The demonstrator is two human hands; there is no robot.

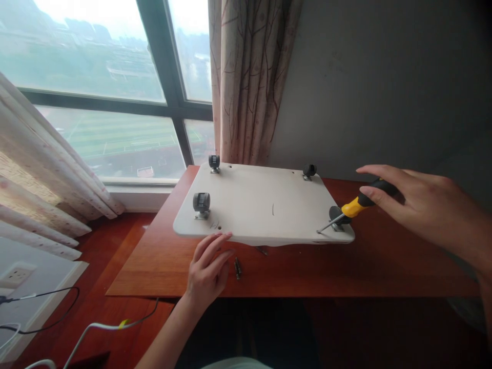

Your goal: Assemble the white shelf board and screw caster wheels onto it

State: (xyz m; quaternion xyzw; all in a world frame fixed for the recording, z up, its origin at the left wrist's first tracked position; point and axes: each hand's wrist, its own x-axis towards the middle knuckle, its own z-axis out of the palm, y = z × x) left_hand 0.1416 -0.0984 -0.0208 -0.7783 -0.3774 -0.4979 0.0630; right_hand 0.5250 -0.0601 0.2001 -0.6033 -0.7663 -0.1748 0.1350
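A white board [253, 200] with rounded corners lies on the wooden table [154, 266]. Black caster wheels stand up from its corners: near left [201, 203], far left [214, 163], far right [309, 170] and near right [337, 215]. My right hand [415, 200] grips a yellow and black screwdriver [355, 206], tilted so that its tip meets the board beside the near right caster. At the board's front edge, my left hand [209, 264] rests its outstretched fingertips near a small hole, holding nothing.
Several small metal screws [238, 268] lie on the table before the board, with another dark metal piece [262, 250] by its front edge. Curtains [246, 77] and a window stand behind. Cables [96, 325] run at the lower left.
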